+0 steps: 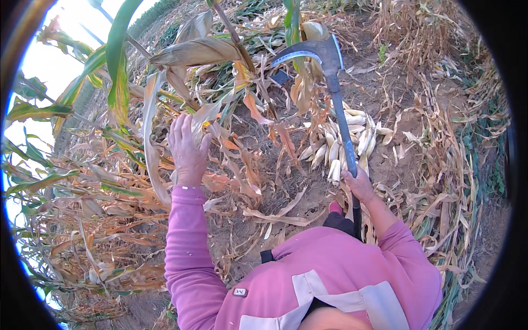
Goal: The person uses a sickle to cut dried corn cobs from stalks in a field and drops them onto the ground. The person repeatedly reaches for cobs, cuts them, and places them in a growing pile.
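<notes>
My right hand point(359, 184) is closed around the long handle of a sickle point(341, 111). Its curved metal blade point(303, 50) points left and sits high in the view, close to standing corn stalks. My left hand point(187, 149) is raised on the left with its thumb apart from the fingers, against dry corn leaves; whether the palm touches a stalk is hidden. Above that hand, a corn ear in its dry husk point(198, 52) hangs from a brown stalk point(237, 33). A green leaf point(117, 62) droops to the left of it.
Several pale corn ears point(334, 154) lie piled on the soil beyond my right hand. Cut stalks point(447, 173) form a long row on the right. Standing dry corn point(111, 222) crowds the left side. A pink shoe point(335, 207) shows below my right hand.
</notes>
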Tool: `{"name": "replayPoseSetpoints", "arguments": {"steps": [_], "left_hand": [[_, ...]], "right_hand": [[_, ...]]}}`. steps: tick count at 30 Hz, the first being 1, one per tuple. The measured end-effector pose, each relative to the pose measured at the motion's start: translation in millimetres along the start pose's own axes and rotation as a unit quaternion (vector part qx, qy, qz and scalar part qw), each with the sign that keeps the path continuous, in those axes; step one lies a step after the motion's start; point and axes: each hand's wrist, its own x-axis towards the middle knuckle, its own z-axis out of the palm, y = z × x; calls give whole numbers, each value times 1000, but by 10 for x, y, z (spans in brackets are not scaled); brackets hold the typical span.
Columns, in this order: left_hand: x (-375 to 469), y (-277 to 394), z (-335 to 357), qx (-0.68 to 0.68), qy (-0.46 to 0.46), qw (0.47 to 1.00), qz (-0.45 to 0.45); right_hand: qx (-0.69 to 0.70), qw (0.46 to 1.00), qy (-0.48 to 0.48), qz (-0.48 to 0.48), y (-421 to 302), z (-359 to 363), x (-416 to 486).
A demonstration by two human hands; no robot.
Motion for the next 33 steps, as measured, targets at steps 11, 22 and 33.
{"name": "replayPoseSetpoints", "arguments": {"steps": [11,22,33], "left_hand": [[2381,-332,396,296,-282,907,-100],[865,-289,1141,84,-134,939,-306],[173,-224,1369,-24,-285,884,-370]], "right_hand": [[-19,995,-96,7,-664,-402,842],[-26,977,-34,-208,-1858,322,1530],[-483,842,-158,180,973,-168,1330]]}}
